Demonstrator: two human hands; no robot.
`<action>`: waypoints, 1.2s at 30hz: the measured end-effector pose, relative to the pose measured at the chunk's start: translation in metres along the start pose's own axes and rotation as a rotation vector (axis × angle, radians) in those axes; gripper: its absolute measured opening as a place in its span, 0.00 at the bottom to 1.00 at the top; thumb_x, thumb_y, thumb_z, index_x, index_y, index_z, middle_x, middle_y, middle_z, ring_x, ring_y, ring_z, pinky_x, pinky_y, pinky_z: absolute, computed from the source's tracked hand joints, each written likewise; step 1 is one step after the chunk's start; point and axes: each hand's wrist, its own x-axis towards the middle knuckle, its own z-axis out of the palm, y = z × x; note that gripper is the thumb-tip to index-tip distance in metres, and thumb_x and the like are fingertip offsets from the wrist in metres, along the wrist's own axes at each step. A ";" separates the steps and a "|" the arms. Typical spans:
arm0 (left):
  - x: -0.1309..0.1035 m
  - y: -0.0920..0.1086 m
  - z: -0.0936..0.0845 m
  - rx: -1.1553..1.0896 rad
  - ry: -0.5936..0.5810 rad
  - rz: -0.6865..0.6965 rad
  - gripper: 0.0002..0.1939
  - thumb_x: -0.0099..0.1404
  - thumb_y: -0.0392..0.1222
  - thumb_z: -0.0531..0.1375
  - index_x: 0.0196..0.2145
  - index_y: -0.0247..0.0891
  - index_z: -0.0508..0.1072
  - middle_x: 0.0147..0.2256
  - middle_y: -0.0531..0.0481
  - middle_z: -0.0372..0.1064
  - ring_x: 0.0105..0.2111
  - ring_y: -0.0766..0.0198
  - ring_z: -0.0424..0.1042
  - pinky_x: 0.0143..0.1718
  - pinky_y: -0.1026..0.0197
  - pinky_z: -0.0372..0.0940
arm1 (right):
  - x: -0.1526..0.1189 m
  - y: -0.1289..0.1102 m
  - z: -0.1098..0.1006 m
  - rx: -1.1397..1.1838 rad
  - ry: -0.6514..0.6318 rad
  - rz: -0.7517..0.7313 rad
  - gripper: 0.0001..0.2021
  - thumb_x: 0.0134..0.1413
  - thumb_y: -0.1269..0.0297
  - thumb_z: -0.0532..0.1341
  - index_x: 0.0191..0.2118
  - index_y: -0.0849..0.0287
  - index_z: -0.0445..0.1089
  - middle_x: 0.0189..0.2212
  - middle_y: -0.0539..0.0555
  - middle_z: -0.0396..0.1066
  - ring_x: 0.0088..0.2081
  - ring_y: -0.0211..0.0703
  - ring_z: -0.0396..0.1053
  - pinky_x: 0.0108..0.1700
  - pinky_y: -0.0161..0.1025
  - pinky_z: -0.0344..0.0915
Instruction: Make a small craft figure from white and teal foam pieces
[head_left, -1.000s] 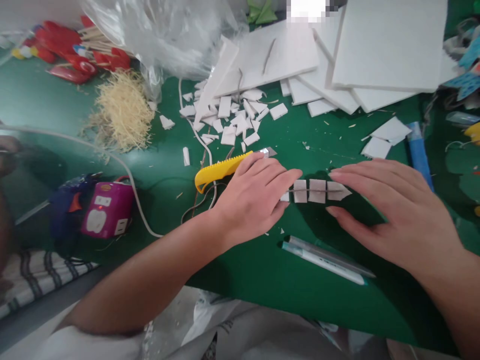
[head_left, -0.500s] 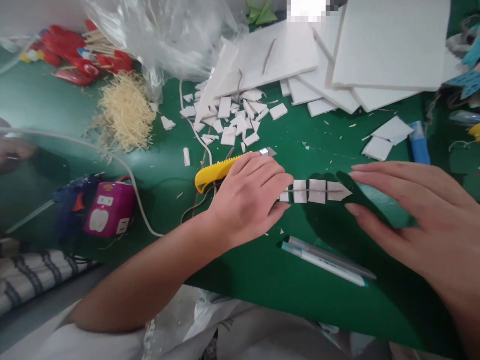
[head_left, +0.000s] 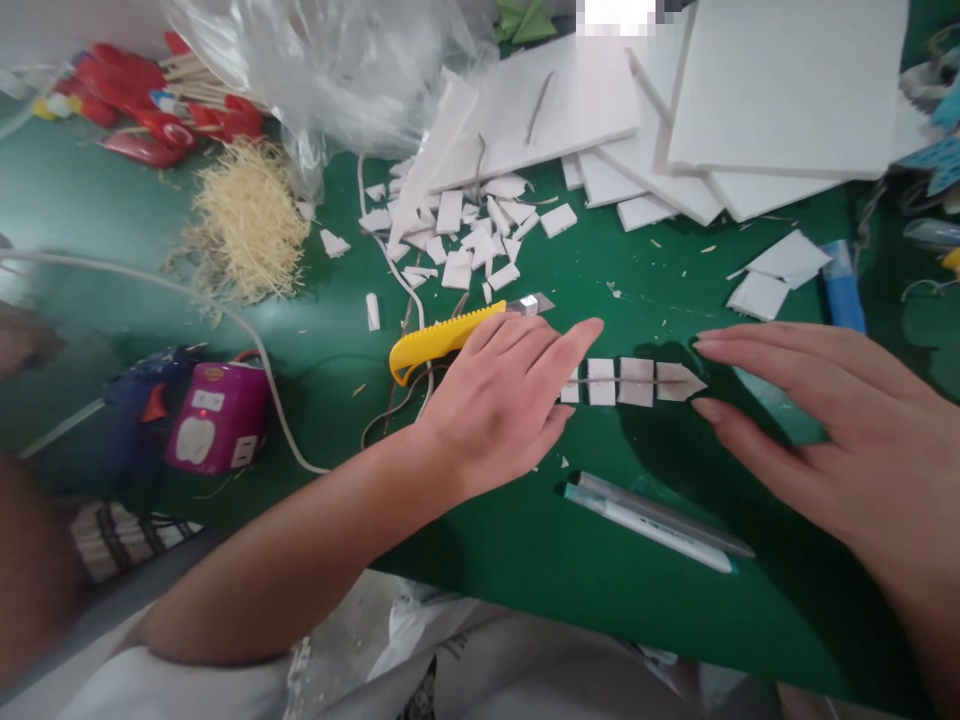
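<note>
White segment row (head_left: pixel 636 393): four pale pieces visible, narrow gaps between, thin brown strand (head_left: pixel 675 380) laid lengthwise across them; rightmost piece shaped to a point. Location: green tabletop (head_left: pixel 525 545), between the two hands, leftmost visible piece partly covered.

Left hand (head_left: pixel 487 405): over the row's left end; fingers side by side, index stretched forward, thumb apart below. Whether they pinch anything: cannot tell.

Right hand (head_left: pixel 817 430): just beside the pointed end; fingers together, thumb parted from them, gap facing the tip.

Markings: two pens (head_left: pixel 645 527), one with small dark lettering on a white barrel, illegible. Magenta power cube (head_left: pixel 223 442), yellowish label on top, illegible; white apple-shaped panel, red light showing.

Edges: near table edge slants below the pens, lower toward the right. Yellow cutter (head_left: pixel 442 335), blade out, pointing right, just past the left knuckles. White boards (head_left: pixel 780 90), overlapping, far side; white scraps (head_left: pixel 457 268) heaped in front.

Room: green surface between scraps and row, row and pens, pens and near edge.
</note>
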 end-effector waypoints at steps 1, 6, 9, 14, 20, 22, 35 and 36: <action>0.000 0.000 0.001 -0.007 0.008 0.012 0.24 0.70 0.35 0.58 0.62 0.26 0.66 0.48 0.40 0.76 0.50 0.51 0.73 0.60 0.46 0.66 | 0.000 0.000 0.000 -0.002 0.002 -0.003 0.19 0.58 0.67 0.69 0.54 0.54 0.69 0.44 0.56 0.81 0.46 0.45 0.81 0.49 0.38 0.77; 0.001 -0.001 0.004 -0.011 0.024 0.032 0.21 0.72 0.35 0.56 0.61 0.27 0.67 0.48 0.41 0.77 0.50 0.53 0.73 0.59 0.47 0.67 | -0.001 0.001 -0.001 0.017 0.001 0.000 0.19 0.58 0.67 0.69 0.54 0.52 0.69 0.44 0.55 0.82 0.46 0.45 0.81 0.48 0.39 0.78; 0.001 -0.002 0.005 -0.011 0.041 0.032 0.21 0.72 0.35 0.58 0.61 0.26 0.68 0.48 0.39 0.77 0.51 0.52 0.73 0.59 0.47 0.67 | -0.003 0.002 0.000 0.013 -0.001 0.010 0.19 0.59 0.67 0.69 0.54 0.52 0.69 0.44 0.55 0.82 0.45 0.45 0.81 0.49 0.39 0.77; 0.000 -0.002 0.003 -0.023 0.040 0.027 0.24 0.70 0.36 0.61 0.61 0.25 0.68 0.49 0.39 0.76 0.52 0.51 0.73 0.60 0.47 0.67 | -0.004 0.003 0.002 0.002 -0.005 0.008 0.18 0.59 0.67 0.69 0.54 0.53 0.69 0.44 0.55 0.82 0.45 0.44 0.81 0.49 0.38 0.77; 0.000 -0.002 0.004 -0.017 0.021 0.036 0.21 0.72 0.34 0.58 0.60 0.26 0.68 0.49 0.40 0.76 0.52 0.53 0.73 0.60 0.49 0.67 | -0.005 0.000 0.001 0.013 -0.037 0.061 0.16 0.63 0.65 0.65 0.55 0.54 0.69 0.47 0.56 0.80 0.48 0.45 0.79 0.50 0.41 0.76; 0.001 -0.002 0.004 -0.018 0.025 0.040 0.21 0.72 0.35 0.58 0.60 0.27 0.69 0.49 0.40 0.76 0.52 0.53 0.73 0.60 0.50 0.67 | -0.006 0.000 0.002 -0.014 -0.032 0.076 0.14 0.63 0.65 0.65 0.53 0.55 0.70 0.45 0.56 0.81 0.46 0.45 0.80 0.47 0.40 0.76; 0.002 -0.016 -0.049 0.461 -0.206 -0.468 0.11 0.66 0.36 0.54 0.38 0.39 0.77 0.36 0.41 0.76 0.41 0.45 0.76 0.42 0.46 0.68 | 0.000 -0.002 -0.002 -0.004 -0.151 0.281 0.08 0.60 0.64 0.60 0.41 0.56 0.77 0.30 0.53 0.77 0.26 0.40 0.74 0.24 0.36 0.67; 0.002 -0.017 -0.049 0.454 -0.231 -0.484 0.11 0.66 0.37 0.54 0.37 0.40 0.77 0.36 0.42 0.75 0.41 0.45 0.76 0.42 0.46 0.68 | 0.000 -0.001 -0.002 0.019 -0.170 0.300 0.09 0.60 0.63 0.60 0.41 0.56 0.77 0.30 0.53 0.76 0.26 0.39 0.73 0.23 0.36 0.67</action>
